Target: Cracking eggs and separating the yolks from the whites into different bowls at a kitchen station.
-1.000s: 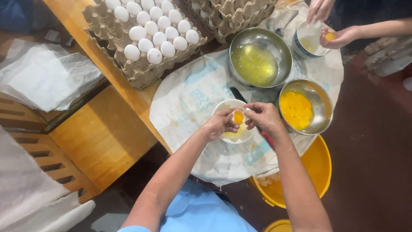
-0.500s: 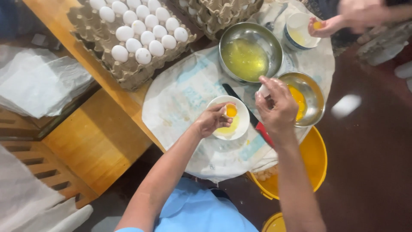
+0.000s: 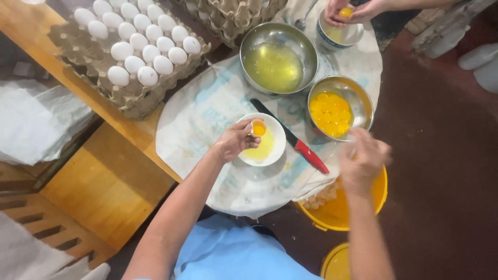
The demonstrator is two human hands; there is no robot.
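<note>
My left hand (image 3: 233,141) holds a half eggshell (image 3: 258,128) with a yolk in it, just above a small white bowl (image 3: 278,151) that has pale egg white inside. My right hand (image 3: 364,161) is blurred. It hovers off the table's right edge, below a steel bowl of yolks (image 3: 364,99) and above a yellow bucket (image 3: 377,199) with broken shells. Whether it grips a shell piece is unclear.
A red-handled knife (image 3: 306,150) lies right of the white bowl. A larger steel bowl (image 3: 307,47) holds egg white. A tray of white eggs (image 3: 137,52) sits top left, with empty trays (image 3: 233,15) behind. Another person's hands (image 3: 353,10) hold a yolk over a small bowl (image 3: 346,37).
My right hand has left the white bowl, moving right and down past the yolk bowl to above the bucket. My left hand stays over the white bowl with the yolk-filled shell.
</note>
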